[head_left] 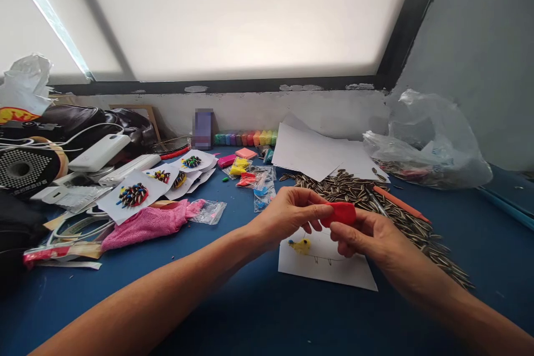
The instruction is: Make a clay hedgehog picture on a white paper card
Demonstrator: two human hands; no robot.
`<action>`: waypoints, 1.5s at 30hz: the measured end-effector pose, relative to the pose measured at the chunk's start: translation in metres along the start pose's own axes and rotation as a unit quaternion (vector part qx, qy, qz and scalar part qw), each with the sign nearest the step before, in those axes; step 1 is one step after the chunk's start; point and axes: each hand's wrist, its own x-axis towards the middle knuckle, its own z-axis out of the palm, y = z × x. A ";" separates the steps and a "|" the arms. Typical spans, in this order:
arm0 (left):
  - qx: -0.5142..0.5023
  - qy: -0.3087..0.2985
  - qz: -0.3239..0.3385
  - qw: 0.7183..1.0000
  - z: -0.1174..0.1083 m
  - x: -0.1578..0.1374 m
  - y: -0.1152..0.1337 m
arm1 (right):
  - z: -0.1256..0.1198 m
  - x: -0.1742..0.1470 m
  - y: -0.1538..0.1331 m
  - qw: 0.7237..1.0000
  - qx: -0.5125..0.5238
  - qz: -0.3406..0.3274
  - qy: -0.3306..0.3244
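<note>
Head view
- Red clay-like piece [342,214]: between both hands, above white sheet [325,275].
- Left hand [287,211]: thumb and fingers pinched on its left edge.
- Right hand [373,236]: thumb and fingers closed on its lower right.
- Risk: uneven pulling could tear it; a loosened pinch could drop it.
- Writing: marks on spool [25,184], illegible.

Two hands [287,208] [371,233], one red lump [342,216], one pink cloth [148,223]; by the table's [225,300] far edge, one purple box [203,138]; seeds [354,186], countless.
</note>
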 end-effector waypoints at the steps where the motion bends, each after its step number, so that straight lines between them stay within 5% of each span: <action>1: 0.002 -0.001 0.000 1.000 0.000 0.000 -0.001 | 0.001 0.000 0.001 1.000 -0.002 -0.001 -0.001; 32: 0.068 -0.011 -0.017 0.997 -0.007 0.002 -0.005 | -0.012 0.002 -0.006 0.995 -0.095 -0.019 0.022; 45: 0.031 -0.018 -0.012 0.999 -0.012 0.006 -0.003 | -0.010 0.005 -0.004 0.998 -0.058 0.003 0.028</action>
